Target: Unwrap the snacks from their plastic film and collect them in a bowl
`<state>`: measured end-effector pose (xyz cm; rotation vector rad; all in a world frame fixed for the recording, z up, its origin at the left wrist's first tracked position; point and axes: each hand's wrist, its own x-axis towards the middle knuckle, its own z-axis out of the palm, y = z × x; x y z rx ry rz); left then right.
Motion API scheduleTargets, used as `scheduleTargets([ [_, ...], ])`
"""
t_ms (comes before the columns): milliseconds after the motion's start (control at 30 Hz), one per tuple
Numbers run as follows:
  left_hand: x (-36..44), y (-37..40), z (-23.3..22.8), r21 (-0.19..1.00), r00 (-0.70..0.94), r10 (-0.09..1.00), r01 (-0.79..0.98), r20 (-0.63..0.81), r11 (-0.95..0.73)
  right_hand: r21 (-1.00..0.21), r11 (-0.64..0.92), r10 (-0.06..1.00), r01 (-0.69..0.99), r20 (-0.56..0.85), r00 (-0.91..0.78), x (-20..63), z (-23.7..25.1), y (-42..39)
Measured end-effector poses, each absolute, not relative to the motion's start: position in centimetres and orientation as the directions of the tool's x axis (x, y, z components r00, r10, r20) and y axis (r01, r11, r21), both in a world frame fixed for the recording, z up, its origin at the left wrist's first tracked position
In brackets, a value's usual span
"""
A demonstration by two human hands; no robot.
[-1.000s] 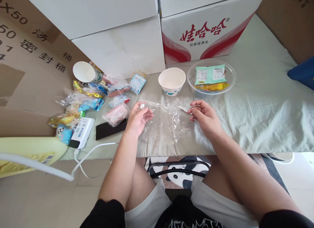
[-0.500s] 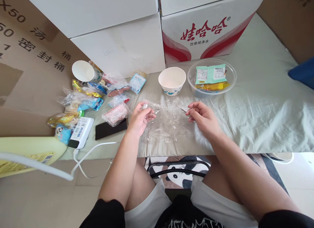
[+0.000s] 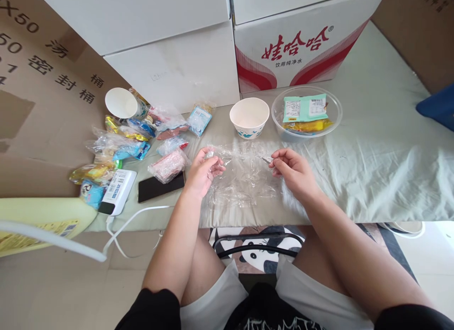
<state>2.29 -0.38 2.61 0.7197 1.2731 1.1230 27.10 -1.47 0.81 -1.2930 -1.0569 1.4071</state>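
A clear, crinkled plastic bag is spread over the pale green cloth between my hands. My left hand is closed on the bag's upper left corner, thumb against curled fingers. On the other side my right hand pinches the upper right edge, thumb on fingertips; a small dark, thin bit shows at the fingertips, too small to name. Just beyond the bag stands a white paper bowl with a blue-green print. Beside it a clear round plastic tub holds a mint-green packet and a yellow one.
Several wrapped snack packets lie in a pile at the left, by a tipped paper cup. A dark phone and a white power bank with a cable lie nearer. White cartons stand behind.
Both hands keep their hold on the bag, almost in place. The bag's film has shifted slightly and looks a little flatter between them.
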Motion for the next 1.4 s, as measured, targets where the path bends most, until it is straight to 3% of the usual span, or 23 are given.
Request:
scheduleTargets([
  [133,2.2,-0.4,2.6,0.908,-0.076,0.929,-0.255,-0.363,0.334,-0.979,-0.188,0.982,-0.076,-0.188,-0.004,27.1,0.7,-1.5],
  [267,2.1,-0.3,2.6,0.918,-0.105,0.938,-0.267,-0.331,0.294,-0.986,-0.119,0.981,-0.114,-0.135,0.137,27.1,1.0,-1.5],
  [500,1.5,0.0,2.7,0.922,-0.260,0.946,-0.377,-0.197,0.088,-0.981,0.002,0.942,-0.192,-0.062,0.330,27.7,0.4,-1.0],
  [667,1.2,0.2,2.8,0.916,-0.333,0.934,-0.401,-0.128,-0.018,-0.981,0.139,0.895,-0.133,0.067,0.440,27.9,-0.1,-0.9],
  [867,0.6,0.4,2.1,0.898,-0.424,0.899,-0.430,-0.111,-0.092,-0.965,0.221,0.870,-0.138,0.131,0.475,27.7,-0.2,-0.8],
  [1067,0.4,0.5,2.1,0.905,-0.379,0.925,-0.398,-0.012,-0.151,-0.951,0.238,0.855,-0.198,0.108,0.508,27.8,-0.4,-0.4],
  [1267,-0.4,1.1,0.9,0.928,-0.492,0.870,-0.306,0.034,-0.210,-0.903,0.264,0.876,-0.340,0.077,0.476,27.7,-0.3,-0.3],
  [1400,-0.6,1.1,0.8,0.910,-0.474,0.879,-0.345,0.041,-0.229,-0.897,0.217,0.901,-0.386,0.033,0.432,27.7,-0.3,-0.3],
])
